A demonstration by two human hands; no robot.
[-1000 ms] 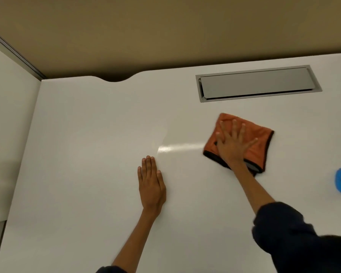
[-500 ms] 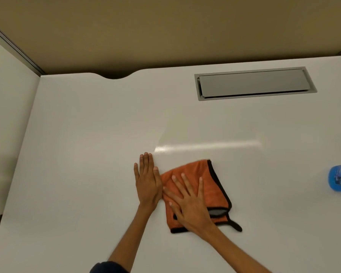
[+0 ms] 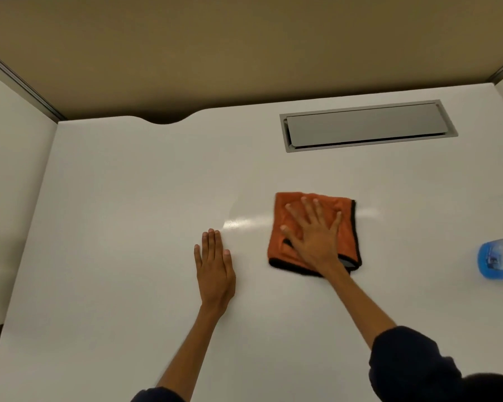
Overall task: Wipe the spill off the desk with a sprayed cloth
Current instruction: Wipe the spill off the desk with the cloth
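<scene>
An orange cloth (image 3: 347, 239) with a black edge lies folded on the white desk (image 3: 128, 227), right of the middle. My right hand (image 3: 314, 239) presses flat on the cloth with fingers spread. My left hand (image 3: 215, 268) rests flat on the bare desk to the left of the cloth, apart from it and holding nothing. A shiny streak (image 3: 244, 223) runs across the desk between my left fingertips and the cloth, and continues just right of the cloth. I cannot tell whether it is liquid or glare.
A blue spray bottle (image 3: 498, 258) lies at the right edge of the view. A grey cable flap (image 3: 366, 126) is set into the desk at the back right. A tan partition (image 3: 244, 53) closes the back, and a white panel (image 3: 12, 198) the left side.
My right hand has slid the cloth from beside my left hand up and to the right, after first sweeping it down-left. My left hand has stayed put.
</scene>
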